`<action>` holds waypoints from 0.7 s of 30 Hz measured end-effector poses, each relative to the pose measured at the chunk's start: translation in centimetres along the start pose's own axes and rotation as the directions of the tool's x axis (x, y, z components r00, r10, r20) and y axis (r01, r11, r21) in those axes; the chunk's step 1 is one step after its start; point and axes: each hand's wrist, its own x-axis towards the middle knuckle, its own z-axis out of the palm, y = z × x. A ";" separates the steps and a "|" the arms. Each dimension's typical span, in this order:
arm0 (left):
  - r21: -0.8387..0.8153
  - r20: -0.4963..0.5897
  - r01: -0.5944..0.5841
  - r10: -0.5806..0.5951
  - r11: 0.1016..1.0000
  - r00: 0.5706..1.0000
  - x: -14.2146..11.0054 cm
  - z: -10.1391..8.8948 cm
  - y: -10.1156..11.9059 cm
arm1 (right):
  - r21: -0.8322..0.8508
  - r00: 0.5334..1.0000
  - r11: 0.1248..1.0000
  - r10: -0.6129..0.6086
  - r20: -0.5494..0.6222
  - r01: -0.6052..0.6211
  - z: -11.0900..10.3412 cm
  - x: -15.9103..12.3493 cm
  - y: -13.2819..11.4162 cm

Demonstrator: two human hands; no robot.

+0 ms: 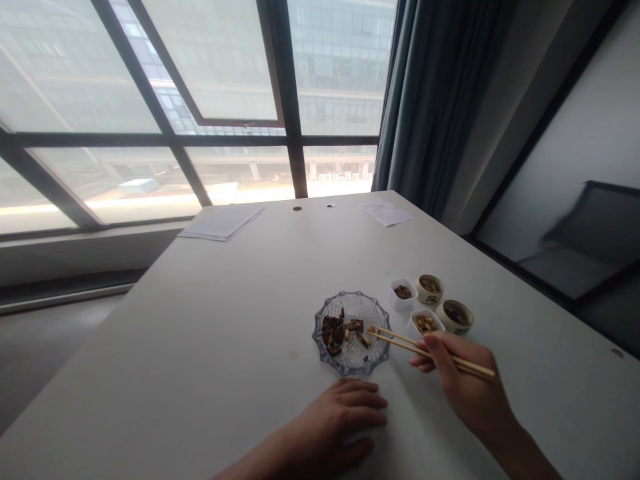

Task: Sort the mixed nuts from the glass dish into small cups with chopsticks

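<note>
My right hand [470, 377] grips a pair of wooden chopsticks [415, 347]. Their tips are over the right side of a scalloped clear glass plate [353, 363], at a small brownish piece [371, 330]; whether they pinch it I cannot tell. Dark brown dried pieces [334, 333] lie heaped on the plate's left half, with a few lighter bits among them. Just in front of the plate, my left hand [345, 413] rests on the table with its fingers stretched out, holding nothing. Near my right hand stands a white cup [425, 323] of light brown pieces, partly hidden by that hand.
Behind it are another white cup [403, 293] with brown pieces and two small round pots, a rear one [429, 288] and a front one [455, 316], both with contents. Paper sheets [223, 222] lie at the white table's far left, more paper [390, 213] at far right.
</note>
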 end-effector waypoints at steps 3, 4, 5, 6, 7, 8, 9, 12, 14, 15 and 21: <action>0.000 0.005 -0.004 0.004 1.000 1.000 0.0 0.0 0.0 | -0.046 0.988 0.998 -0.057 -0.144 0.051 -1.7 0.3 -1.1; -0.002 0.008 -0.004 0.004 1.000 1.000 -0.1 0.0 0.0 | -0.074 0.975 0.996 -0.070 -0.211 0.056 -2.5 0.7 -1.3; -0.005 0.013 -0.002 0.002 1.000 1.000 -0.1 0.0 0.0 | -0.103 0.956 0.993 -0.082 -0.282 0.055 -3.4 1.3 -1.2; -0.006 0.016 0.001 -0.001 1.000 1.000 -0.1 0.0 0.0 | -0.131 0.935 0.990 -0.094 -0.343 0.051 -4.2 2.0 -0.9; -0.006 0.017 0.005 -0.005 1.000 1.000 -0.1 -0.1 0.0 | -0.154 0.917 0.987 -0.105 -0.386 0.048 -5.1 2.8 -0.4; -0.004 0.021 0.008 -0.008 1.000 1.000 -0.1 -0.1 0.0 | -0.170 0.898 0.985 -0.109 -0.426 0.039 -5.8 3.6 0.3; -0.001 0.023 0.011 -0.011 1.000 1.000 0.0 -0.1 0.0 | -0.173 0.887 0.985 -0.095 -0.452 0.017 -6.4 4.4 1.1; -0.004 0.019 0.011 -0.011 1.000 1.000 0.0 -0.1 0.1 | -0.125 0.868 0.992 -0.046 -0.494 -0.019 -7.2 5.8 2.9; -0.011 0.019 0.008 -0.008 1.000 1.000 -0.1 -0.1 0.1 | -0.096 0.850 0.995 -0.051 -0.525 0.001 -6.9 5.6 3.1; -0.013 0.020 0.007 -0.007 1.000 1.000 -0.1 -0.1 0.1 | -0.087 0.843 0.996 -0.061 -0.535 0.016 -6.7 5.2 2.8; -0.022 0.006 0.008 -0.008 1.000 1.000 -0.1 0.1 -0.2 | -0.056 0.972 0.998 -0.024 -0.234 0.011 -4.2 2.0 -1.2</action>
